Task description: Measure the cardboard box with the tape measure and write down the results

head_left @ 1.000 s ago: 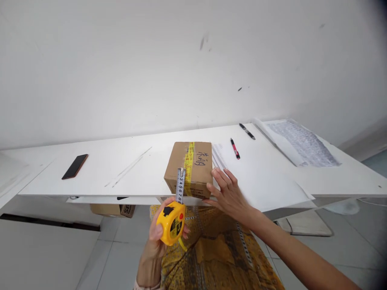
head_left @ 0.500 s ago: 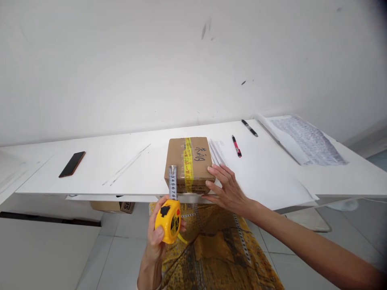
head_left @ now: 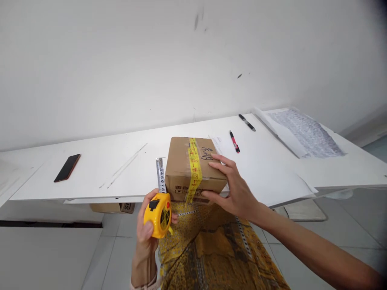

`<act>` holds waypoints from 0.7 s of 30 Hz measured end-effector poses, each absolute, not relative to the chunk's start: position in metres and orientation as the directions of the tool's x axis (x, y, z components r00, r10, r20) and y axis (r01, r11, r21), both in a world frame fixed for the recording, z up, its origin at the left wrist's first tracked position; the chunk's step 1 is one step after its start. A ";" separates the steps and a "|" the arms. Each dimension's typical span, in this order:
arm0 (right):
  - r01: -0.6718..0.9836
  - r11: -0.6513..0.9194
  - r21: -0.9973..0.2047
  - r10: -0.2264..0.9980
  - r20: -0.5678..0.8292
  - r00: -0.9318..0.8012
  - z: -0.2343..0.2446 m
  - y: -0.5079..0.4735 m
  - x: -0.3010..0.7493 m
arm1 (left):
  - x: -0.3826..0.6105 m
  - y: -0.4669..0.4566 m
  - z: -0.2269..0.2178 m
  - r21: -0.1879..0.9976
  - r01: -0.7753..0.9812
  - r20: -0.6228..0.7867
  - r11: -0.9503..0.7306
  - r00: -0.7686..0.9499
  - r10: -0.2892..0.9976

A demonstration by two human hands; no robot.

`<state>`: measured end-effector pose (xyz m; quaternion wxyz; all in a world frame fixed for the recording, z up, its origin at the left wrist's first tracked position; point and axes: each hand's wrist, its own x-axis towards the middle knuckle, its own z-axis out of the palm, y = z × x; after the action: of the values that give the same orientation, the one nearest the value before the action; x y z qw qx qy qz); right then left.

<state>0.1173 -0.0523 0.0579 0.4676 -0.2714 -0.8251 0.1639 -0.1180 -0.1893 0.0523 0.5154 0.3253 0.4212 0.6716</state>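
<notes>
A small cardboard box [head_left: 184, 165] with a yellow tape strip and handwriting on top sits at the near edge of the white table [head_left: 121, 169], tilted up off it at the right. My right hand [head_left: 234, 185] grips its right corner, fingers on top and thumb under the front face. My left hand [head_left: 148, 225] holds a yellow tape measure [head_left: 157, 214] just below and left of the box. A short length of its blade [head_left: 161, 177] sticks up beside the box's left front edge.
On the table lie a dark phone [head_left: 67, 167] at the left, a red pen [head_left: 234, 141] and a black pen [head_left: 246, 122] behind the box, and printed sheets [head_left: 302, 131] at the right. A second cardboard box [head_left: 111, 207] sits under the table. My yellow patterned clothing [head_left: 211, 249] fills the bottom.
My right hand went from resting against the box's right side to gripping it, lifting and turning it towards me. The tape measure moved left, off the box's front face.
</notes>
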 end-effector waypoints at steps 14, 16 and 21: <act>0.094 0.729 -0.678 0.648 0.639 -0.414 0.120 -0.004 0.081 | -0.066 -0.175 0.120 0.855 -0.514 -0.030 -0.070 -0.182 0.983; 0.076 0.763 -0.642 0.605 0.668 -0.432 0.121 -0.003 0.081 | -0.063 -0.171 0.117 0.853 -0.520 -0.051 -0.046 -0.171 0.984; 0.150 0.876 -0.458 0.470 0.745 -0.473 0.125 -0.001 0.085 | -0.064 -0.165 0.117 0.855 -0.518 -0.070 -0.022 -0.159 0.985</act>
<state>0.0852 -0.0007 0.1247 0.4789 -0.1841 -0.8419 0.1671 -0.0636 -0.1647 0.1169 0.5772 0.2957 0.3946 0.6509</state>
